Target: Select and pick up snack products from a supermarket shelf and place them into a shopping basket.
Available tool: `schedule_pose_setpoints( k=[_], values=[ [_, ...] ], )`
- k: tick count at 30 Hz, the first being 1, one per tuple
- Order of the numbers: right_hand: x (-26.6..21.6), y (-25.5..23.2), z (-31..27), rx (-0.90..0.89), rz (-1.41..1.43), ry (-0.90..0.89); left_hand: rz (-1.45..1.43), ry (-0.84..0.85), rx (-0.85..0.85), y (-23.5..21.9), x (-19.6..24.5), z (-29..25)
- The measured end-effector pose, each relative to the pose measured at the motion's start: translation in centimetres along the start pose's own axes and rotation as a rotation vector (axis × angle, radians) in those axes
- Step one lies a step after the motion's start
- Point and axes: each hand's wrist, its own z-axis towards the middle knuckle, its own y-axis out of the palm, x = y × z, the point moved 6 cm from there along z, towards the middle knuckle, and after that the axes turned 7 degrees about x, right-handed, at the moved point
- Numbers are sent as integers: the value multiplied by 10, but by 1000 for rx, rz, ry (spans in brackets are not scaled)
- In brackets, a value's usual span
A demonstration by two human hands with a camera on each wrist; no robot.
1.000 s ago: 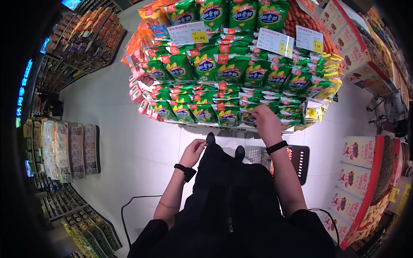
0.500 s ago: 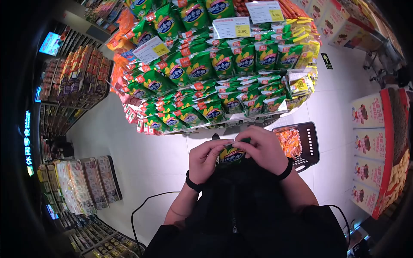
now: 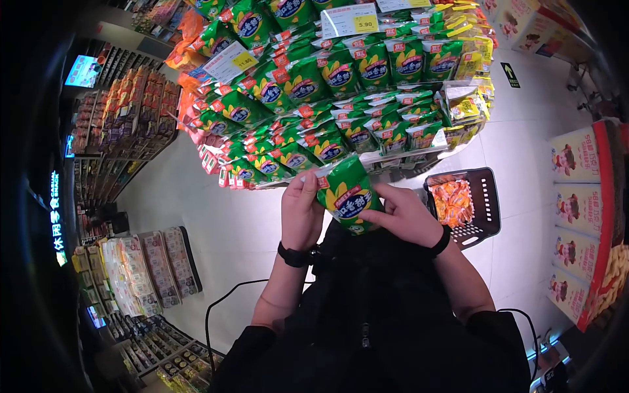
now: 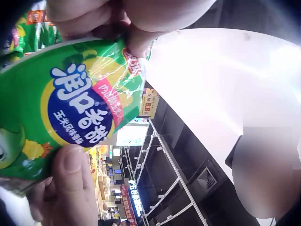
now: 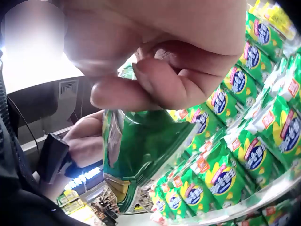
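Note:
A green packet of corn-flavour sausages (image 3: 347, 190), with a blue oval label and yellow corn pictures, is held up in front of the body by both hands. My left hand (image 3: 301, 208) pinches its upper left corner between thumb and fingers. On the lower right edge my right hand (image 3: 407, 217) grips it, the thumb lying on the printed front, as the left wrist view also shows. The right wrist view has the plain back of the packet (image 5: 146, 146) below the curled right fingers. Beyond the packet stands a tiered display (image 3: 386, 154) full of similar green packets.
A black shopping basket (image 3: 488, 196) holding orange packets (image 3: 452, 202) is on the floor to the right. Price cards (image 3: 350, 21) stand over the display. Red-and-white boxes (image 3: 576, 196) line the far right, and a low stack of packages (image 3: 134, 272) is at left.
The right hand took a packet from the lower display tier and brought it to the left hand. Both hands then raised it and turned its front upward. The view has swung rightward.

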Motion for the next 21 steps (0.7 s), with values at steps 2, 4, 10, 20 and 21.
schedule_pose_setpoints(
  k=[2,4,10,20,21],
  values=[
    [9,7,-1,21,140,109,12,-78,-62,6,-3,8],
    [15,14,2,102,393,204,10,-185,-124,-4,-12,11],
    [40,6,2,102,569,460,176,-392,-215,-3,-43,-15],
    [55,18,8,108,673,524,375,-215,-329,12,-32,-28],
    [55,19,8,91,653,524,330,-198,-350,15,-32,-28]
  ],
)
